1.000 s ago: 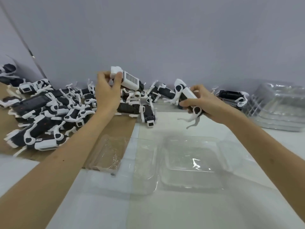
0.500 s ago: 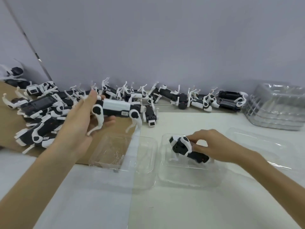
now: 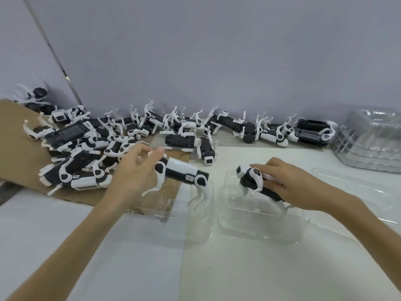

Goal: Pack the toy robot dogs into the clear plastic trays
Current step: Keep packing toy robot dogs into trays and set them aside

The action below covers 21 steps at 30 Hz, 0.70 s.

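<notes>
When read from far left of the right tray (image 3: 260, 227): a brown cardboard sheet (image 3: 19, 135) carrying a tangled heap of dogs (image 3: 86, 146), black and white, legs in all directions. Closer to the right tray, left hand (image 3: 132, 170) pinching the rear end of the left dog (image 3: 182, 173), thumb and fingertips curled on it, exact contact smeared by blur. Held roughly level in the air, legs dangling over the left tray (image 3: 195, 231), just beside the right tray and partly on the cardboard; not yet seated.

Inside the right tray itself, the right dog (image 3: 251, 181), tilted, head end up, feet down in the well, body apparently not fully home. Right hand (image 3: 288, 185) curled over its back, gripping and pressing. Behind the right tray, a row of dogs (image 3: 249, 129) along the wall. Right of it, a flat clear plastic piece (image 3: 355, 192), lid or tray, hard to tell; farther right and back, a stack of trays (image 3: 373, 146).

Step in hand, by judgement: seating two dogs at once, one per tray. Next move probably calls for lining the left dog's legs up with the left tray's well before lowering, and easing the right dog flat without bending its thin legs.
</notes>
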{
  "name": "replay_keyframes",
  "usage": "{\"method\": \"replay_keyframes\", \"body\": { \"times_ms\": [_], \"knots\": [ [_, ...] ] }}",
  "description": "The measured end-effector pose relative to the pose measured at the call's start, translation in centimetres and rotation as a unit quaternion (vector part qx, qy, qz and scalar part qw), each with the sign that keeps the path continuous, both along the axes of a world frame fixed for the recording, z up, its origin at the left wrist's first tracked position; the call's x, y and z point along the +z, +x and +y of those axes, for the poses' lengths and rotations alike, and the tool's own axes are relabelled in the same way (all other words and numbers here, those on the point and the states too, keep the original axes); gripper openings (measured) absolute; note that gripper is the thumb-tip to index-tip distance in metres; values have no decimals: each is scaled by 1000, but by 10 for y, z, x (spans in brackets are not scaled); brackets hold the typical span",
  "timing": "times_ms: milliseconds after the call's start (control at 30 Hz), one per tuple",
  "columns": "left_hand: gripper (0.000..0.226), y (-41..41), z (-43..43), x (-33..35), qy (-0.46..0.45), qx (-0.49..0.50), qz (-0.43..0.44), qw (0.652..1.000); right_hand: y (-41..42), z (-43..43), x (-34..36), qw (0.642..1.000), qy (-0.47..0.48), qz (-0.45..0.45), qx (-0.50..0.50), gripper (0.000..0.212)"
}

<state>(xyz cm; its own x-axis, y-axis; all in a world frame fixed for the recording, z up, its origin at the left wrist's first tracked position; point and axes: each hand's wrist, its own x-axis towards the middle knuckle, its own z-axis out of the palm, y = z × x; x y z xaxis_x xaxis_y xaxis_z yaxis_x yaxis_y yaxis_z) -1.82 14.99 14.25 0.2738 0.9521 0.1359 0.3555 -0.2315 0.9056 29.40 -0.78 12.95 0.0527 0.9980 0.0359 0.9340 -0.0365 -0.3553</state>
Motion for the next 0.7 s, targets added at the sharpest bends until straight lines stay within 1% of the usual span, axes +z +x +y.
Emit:
{"method": "replay_keyframes", "body": {
  "times_ms": [67,133,200,267,300,333,367,400,433,467,500,533,567,600,633,700],
  "knots": [
    [32,1,6,-13,14,-21,64,998,3,0,1,1000,-2,-1,-1,33],
    [37,1,12,-25,45,-26,128,990,2,1,-1,1000,-10,-7,-2,35],
    [41,-1,17,-32,70,-36,204,976,-1,2,-4,1000,-27,-14,5,36],
    [37,-3,20,-36,70,-53,286,954,-1,2,-7,999,-38,-11,8,35],
    [31,-3,21,-36,85,-50,295,950,0,2,-7,999,-39,-3,8,34],
    [22,-4,19,-35,122,-46,271,954,1,1,-7,999,-37,8,9,34],
    [16,-3,15,-33,181,-53,223,956,1,1,-7,999,-32,18,10,34],
    [17,-1,8,-29,244,-80,179,950,2,0,-6,999,-27,28,13,35],
    [19,1,1,-23,297,-124,166,932,1,-1,-4,999,-22,37,17,37],
    [22,3,-6,-19,335,-175,187,907,1,-2,-2,999,-16,46,22,39],
    [23,6,-10,-19,352,-227,236,877,0,-3,1,998,-3,55,26,41],
    [23,10,-13,-21,349,-266,294,849,1,-4,4,998,15,62,24,43],
    [23,14,-14,-26,334,-284,341,832,4,-5,8,997,36,62,19,45],
    [25,17,-13,-31,315,-280,365,830,7,-5,11,997,51,53,10,45],
    [24,19,-11,-35,300,-267,366,840,9,-5,12,998,58,41,3,44],
    [20,21,-11,-41,276,-243,327,871,9,-5,8,999,47,17,5,43]
  ]
}}
